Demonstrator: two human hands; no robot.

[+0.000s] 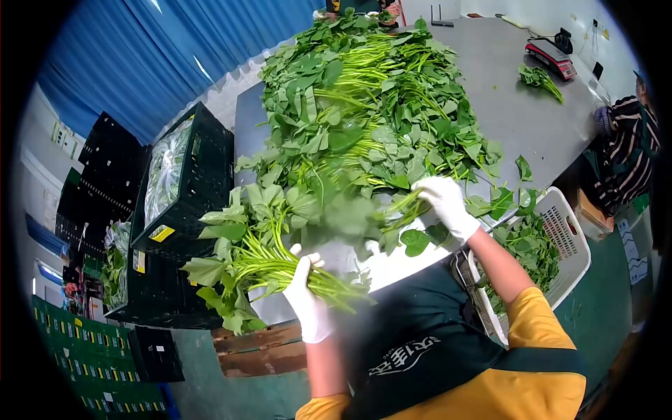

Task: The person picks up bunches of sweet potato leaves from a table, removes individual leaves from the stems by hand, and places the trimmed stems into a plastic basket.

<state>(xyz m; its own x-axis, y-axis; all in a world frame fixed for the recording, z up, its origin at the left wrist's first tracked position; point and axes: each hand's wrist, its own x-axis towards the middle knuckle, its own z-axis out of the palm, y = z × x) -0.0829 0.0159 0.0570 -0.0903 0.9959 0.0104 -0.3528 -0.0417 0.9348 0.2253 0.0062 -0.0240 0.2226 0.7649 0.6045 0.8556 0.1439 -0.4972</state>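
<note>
My left hand (306, 294), in a white glove, is closed round a thick bunch of leafy greens (269, 266) with long pale stems. The stem ends point right, and the broad leaves hang to the left over the table's near edge. My right hand (446, 204), also gloved in white, pinches a few stems of greens (400, 208) at the near side of a big heap of greens (371, 105). Leaves between the two hands are smeared by a blurred patch, so where those stems end is hidden.
On the metal table (507, 63) stand a red scale (551, 57) and a small bunch (540, 82). A white basket (570, 262) of greens is at my right. Dark crates (183, 210) stand left. One person (630, 147) is at the right; another's hands show beyond the heap.
</note>
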